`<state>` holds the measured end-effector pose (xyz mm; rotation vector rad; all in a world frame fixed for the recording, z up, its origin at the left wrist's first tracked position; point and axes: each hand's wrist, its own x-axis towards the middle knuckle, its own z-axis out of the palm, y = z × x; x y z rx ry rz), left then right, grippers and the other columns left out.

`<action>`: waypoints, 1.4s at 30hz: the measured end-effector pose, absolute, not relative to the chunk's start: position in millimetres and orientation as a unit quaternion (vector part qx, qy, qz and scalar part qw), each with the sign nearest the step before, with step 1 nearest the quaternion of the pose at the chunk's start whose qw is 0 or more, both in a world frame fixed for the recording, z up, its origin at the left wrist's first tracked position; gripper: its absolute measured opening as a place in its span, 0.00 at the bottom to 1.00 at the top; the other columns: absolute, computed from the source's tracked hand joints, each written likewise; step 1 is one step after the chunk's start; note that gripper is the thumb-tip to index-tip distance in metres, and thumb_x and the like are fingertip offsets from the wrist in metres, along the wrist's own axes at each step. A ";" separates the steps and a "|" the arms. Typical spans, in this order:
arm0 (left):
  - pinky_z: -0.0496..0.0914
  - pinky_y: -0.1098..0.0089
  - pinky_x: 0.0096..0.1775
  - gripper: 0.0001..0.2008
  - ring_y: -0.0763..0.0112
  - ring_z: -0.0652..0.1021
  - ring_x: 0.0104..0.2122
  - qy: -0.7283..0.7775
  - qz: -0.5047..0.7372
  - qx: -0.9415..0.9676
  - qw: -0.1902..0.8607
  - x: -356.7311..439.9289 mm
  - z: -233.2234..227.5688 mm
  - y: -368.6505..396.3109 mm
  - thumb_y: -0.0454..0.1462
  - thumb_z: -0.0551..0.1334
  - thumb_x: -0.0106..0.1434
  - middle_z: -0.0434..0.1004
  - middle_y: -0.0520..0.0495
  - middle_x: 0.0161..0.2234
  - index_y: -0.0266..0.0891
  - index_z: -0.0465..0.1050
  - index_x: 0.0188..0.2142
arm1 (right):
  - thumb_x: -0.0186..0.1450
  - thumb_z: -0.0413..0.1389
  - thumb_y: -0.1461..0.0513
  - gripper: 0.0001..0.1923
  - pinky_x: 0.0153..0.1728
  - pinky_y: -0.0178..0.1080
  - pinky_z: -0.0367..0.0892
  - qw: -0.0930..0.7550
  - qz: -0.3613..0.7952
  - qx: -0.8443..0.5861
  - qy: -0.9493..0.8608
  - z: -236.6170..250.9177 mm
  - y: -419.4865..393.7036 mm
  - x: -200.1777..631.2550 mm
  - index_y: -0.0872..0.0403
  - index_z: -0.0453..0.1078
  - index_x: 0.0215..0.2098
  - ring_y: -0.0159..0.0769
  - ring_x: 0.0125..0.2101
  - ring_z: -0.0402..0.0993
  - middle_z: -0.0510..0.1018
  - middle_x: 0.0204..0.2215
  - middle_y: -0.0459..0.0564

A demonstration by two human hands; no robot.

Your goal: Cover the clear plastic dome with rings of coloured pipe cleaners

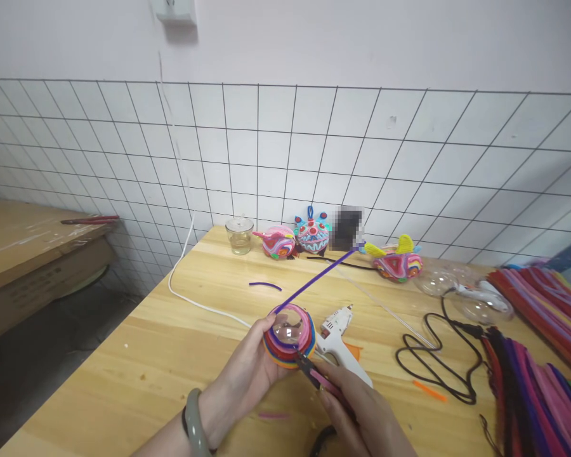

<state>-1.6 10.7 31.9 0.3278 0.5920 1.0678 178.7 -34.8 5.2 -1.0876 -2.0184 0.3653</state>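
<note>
Purple pipe cleaner (314, 279) slants up-right from left-hand-gripped ball (289, 335); right hand (356, 406) seemingly pinches scissors (314, 376).

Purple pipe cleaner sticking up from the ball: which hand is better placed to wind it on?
Probably the left hand: it cups the wrapped clear ball, fingers beside the purple pipe cleaner. The right hand is occupied gripping a tool.
</note>
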 end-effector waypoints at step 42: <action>0.72 0.64 0.45 0.16 0.61 0.81 0.40 0.252 0.495 0.238 0.796 0.1 35.2 8.9 0.39 0.53 0.69 0.83 0.37 0.42 0.32 0.76 0.45 | 0.73 0.43 0.54 0.17 0.39 0.33 0.76 0.390 0.143 -0.434 -0.800 1.1 -32.2 180.1 0.47 0.67 0.54 0.37 0.42 0.81 0.82 0.45 0.53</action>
